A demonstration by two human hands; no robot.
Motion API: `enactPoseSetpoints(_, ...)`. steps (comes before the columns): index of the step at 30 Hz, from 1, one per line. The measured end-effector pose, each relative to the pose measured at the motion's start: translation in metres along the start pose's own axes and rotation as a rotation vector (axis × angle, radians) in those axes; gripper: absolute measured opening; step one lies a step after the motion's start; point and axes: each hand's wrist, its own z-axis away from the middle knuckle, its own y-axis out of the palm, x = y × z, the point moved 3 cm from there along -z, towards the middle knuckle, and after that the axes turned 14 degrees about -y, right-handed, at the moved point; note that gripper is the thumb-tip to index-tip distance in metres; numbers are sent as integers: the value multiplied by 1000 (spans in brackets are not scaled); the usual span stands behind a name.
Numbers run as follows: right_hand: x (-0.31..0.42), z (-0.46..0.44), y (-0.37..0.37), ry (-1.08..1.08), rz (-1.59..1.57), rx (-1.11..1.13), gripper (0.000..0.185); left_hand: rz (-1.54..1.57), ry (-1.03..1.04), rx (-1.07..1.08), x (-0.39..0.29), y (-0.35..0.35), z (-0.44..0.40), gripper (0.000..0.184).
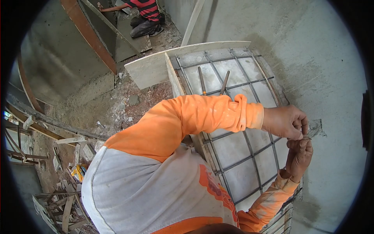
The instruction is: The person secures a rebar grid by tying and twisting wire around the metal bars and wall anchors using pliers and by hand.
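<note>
Both hands are positioned at the right side of the panel, beside the wall. The left hand, on the far side of the pair, has its thumb and fingertips pressed together, pinching a thin piece that resembles wire. The right hand, just nearer, has its fingers curled and its tips drawn together at the same piece; its grip appears closed, although the exact contact is too small to confirm. The thin piece lies between the two sets of fingertips, near a rough patch in the wall; whether it joins a bar or the wall cannot be determined. Status of the work: the bar grid is laid across the panel, with bars crossing in both directions over a pale base. A curved board stands along the far edge, and a narrow side board stands along the left edge. These parts are judged to be in place. The grid is uncovered, with the base visible through its openings, and the handling of the thin piece is judged incomplete while both hands engage it. Fastening at the individual crossings cannot be verified. Two dark rods project beyond the left sleeve. At far left, another person kneels on a sheet.
</note>
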Motion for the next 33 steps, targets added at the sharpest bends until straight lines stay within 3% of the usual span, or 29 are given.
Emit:
enactPoseSetpoints(2,5,4,-4,73,-27,-39,17,-68,9,-28,-7,-8,5,19)
enactPoseSetpoints(4,17,8,6,121,65,-79,16,-535,302,-140,-19,-12,13,15)
enactPoseSetpoints(5,22,11,12,170,154,-127,15,-538,303,-133,-18,-13,10,15)
enactPoseSetpoints(7,22,10,17,205,235,-152,16,-918,556,-381,-16,-12,10,13)
enactPoseSetpoints(10,8,6,19,105,307,-238,17,-794,451,-478,-6,-2,9,13)
enactPoseSetpoints(14,1,3,34,-45,154,-364,16,-560,400,-521,6,5,6,12)
enactPoseSetpoints(16,-2,1,41,-69,-44,-353,14,-408,501,-499,10,9,6,11)
enactPoseSetpoints(17,-1,-1,49,-66,-42,-354,14,-405,499,-500,13,11,5,11)
enactPoseSetpoints(19,2,-4,61,-66,-43,-539,15,-428,727,-607,14,16,7,10)
enactPoseSetpoints(21,3,-5,53,-60,-14,-531,14,-425,722,-590,15,7,4,14)
enactPoseSetpoints(23,1,-4,46,4,-90,-225,14,-678,786,-517,11,-4,7,15)
enactPoseSetpoints(24,6,2,49,90,35,-283,18,-902,746,-483,8,-10,11,18)
enactPoseSetpoints(25,10,6,44,90,38,-285,18,-899,748,-483,-3,-21,17,18)
enactPoseSetpoints(27,11,18,27,373,-14,-206,20,-1409,816,-241,-15,-21,29,21)
enactPoseSetpoints(28,10,16,23,379,-41,-122,19,-1390,834,-218,-15,-22,33,21)
enactPoseSetpoints(30,11,11,30,231,56,-208,19,-1310,836,-370,-15,-18,26,27)
enactPoseSetpoints(32,1,4,47,123,208,-428,26,-1046,742,-618,-3,-5,16,28)
enactPoseSetpoints(33,-16,2,49,56,149,-442,26,-887,702,-635,9,5,11,28)
